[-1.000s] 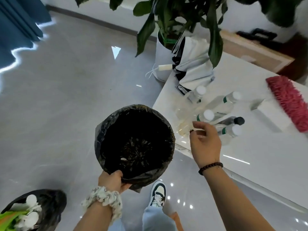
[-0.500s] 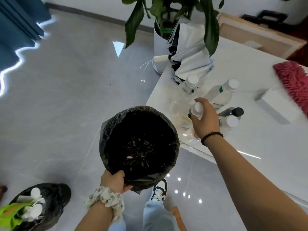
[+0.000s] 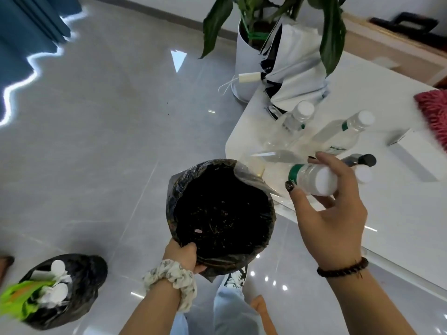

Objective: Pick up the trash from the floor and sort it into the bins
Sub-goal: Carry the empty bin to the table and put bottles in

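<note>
Above bin (image 3: 242, 259), right hand (image 3: 331, 221) pinching green-banded bottle (image 3: 312, 178); label unreadable.

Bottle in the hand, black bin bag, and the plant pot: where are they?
bottle (image 3: 312, 178): head view, on its clear neck beside the white cap.
black bin bag (image 3: 174, 189): head view, on its left rim.
plant pot (image 3: 244, 61): head view, on its white wall.

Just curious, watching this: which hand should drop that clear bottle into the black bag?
The right hand. It already grips the clear plastic bottle with the white cap just beside the black bag-lined bin, while the left hand is busy gripping the bin's near rim.
</note>
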A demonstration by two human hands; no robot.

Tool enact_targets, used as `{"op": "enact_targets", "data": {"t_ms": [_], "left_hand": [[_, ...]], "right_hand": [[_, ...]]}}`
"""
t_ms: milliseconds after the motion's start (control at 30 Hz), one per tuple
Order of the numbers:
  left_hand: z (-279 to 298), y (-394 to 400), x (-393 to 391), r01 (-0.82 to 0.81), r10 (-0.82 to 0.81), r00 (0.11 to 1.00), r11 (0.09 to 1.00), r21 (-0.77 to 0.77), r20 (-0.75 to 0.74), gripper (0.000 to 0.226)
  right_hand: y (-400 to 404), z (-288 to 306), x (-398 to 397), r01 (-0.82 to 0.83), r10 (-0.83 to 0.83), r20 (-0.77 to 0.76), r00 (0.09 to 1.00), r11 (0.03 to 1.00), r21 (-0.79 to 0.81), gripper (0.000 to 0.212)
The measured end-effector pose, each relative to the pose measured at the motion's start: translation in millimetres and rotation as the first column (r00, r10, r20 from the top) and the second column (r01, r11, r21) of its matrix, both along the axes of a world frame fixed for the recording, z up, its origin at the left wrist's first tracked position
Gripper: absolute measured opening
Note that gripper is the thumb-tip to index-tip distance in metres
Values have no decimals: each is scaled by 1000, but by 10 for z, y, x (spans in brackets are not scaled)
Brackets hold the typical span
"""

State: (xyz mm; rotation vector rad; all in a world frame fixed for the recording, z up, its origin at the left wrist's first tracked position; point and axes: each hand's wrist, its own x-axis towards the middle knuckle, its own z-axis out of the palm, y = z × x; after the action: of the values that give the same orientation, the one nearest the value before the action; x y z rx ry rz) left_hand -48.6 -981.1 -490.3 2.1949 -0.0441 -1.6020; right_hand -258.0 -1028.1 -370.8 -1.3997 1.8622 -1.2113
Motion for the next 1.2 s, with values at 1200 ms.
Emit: {"op": "enact_targets", "data": {"t_ms": [1200], "left_hand": [[69,-114,558,268,-268,963,963,-18,14,17]], "right_hand": [[-1610,-525,-16,37,33,-360,932,982,184,53]]}}
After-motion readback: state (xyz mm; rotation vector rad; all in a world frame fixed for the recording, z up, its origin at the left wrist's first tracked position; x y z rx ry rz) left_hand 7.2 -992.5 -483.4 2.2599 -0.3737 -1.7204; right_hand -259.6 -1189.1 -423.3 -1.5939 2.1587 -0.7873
